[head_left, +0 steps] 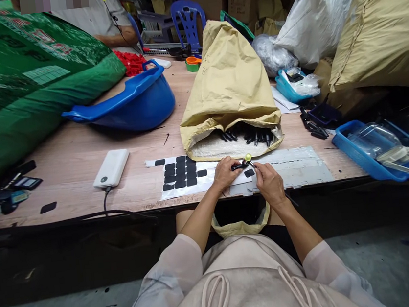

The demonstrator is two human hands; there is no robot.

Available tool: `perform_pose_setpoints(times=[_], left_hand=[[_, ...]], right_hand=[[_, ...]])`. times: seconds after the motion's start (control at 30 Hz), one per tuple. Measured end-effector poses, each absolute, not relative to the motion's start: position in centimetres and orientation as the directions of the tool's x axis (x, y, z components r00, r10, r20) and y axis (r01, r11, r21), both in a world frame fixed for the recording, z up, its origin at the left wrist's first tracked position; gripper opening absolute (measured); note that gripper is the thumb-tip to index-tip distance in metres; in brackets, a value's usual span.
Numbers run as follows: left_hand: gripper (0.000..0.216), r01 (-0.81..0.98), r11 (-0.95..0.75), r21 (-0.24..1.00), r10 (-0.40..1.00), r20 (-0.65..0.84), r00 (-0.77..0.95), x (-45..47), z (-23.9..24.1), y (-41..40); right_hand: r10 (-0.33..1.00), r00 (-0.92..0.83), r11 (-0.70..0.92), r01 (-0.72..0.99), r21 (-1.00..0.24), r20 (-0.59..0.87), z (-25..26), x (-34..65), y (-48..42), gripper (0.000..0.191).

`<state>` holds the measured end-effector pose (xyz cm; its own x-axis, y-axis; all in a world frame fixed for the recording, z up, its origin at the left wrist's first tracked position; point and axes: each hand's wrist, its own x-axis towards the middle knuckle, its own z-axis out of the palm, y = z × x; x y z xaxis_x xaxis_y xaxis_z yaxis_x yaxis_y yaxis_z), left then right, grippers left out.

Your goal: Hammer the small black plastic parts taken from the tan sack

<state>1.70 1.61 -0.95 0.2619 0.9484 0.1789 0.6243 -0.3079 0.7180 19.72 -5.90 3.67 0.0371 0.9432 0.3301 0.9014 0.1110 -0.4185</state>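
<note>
My left hand (226, 172) is closed round a small black elongated part (240, 166) just above the front of the table. My right hand (270, 183) is pinched beside it, and a thin dark piece shows at its fingertips, too small to name. A round yellow-green piece (248, 158) shows between the two hands, touching the black part's end. Under and left of my left hand lies a white sheet with rows of black rounded-square stickers (180, 172). One loose black sticker (249, 173) lies between my hands.
Ahead, a tan sack (234, 86) opens toward me with several black parts inside. Another open sack (240, 228) is on my lap. A blue basin (139, 101), white power bank (112, 168), green bag (34, 84) and blue tray (374, 154) surround the workspace. A person (101, 22) sits across.
</note>
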Motion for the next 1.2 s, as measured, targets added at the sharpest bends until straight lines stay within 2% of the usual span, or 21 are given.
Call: perform_pose_setpoints(times=[0.17,0.33,0.5,0.63,0.8,1.2], left_hand=[[0.018,0.625,-0.303,0.719,0.949,0.165,0.27,1.8,-0.9,1.8],[0.015,0.635,-0.297,0.713,0.949,0.147,0.279,1.8,-0.7,1.7],[0.017,0.629,-0.312,0.712,0.946,0.173,0.274,1.8,-0.7,1.6],[0.022,0.638,-0.317,0.702,0.945,0.178,0.274,1.8,-0.7,1.6],[0.016,0.649,-0.307,0.696,0.946,0.15,0.286,1.7,-0.5,1.6],[0.02,0.544,-0.361,0.757,0.918,0.185,0.351,0.6,-0.6,1.5]], right_hand=[[0.928,0.007,0.175,0.876,-0.451,0.373,4.1,19.3,-5.9,0.037],[0.949,-0.034,0.18,0.875,-0.45,0.315,3.4,18.6,-6.2,0.034],[0.933,0.056,0.121,0.882,-0.456,0.357,2.7,19.8,-5.0,0.033],[0.907,0.111,0.044,0.934,-0.355,0.405,2.1,21.9,-2.9,0.031],[0.912,0.113,-0.02,0.972,-0.233,0.394,0.5,23.5,-1.6,0.027],[0.921,0.079,-0.013,0.985,-0.174,0.381,-0.3,23.5,-2.0,0.026]])
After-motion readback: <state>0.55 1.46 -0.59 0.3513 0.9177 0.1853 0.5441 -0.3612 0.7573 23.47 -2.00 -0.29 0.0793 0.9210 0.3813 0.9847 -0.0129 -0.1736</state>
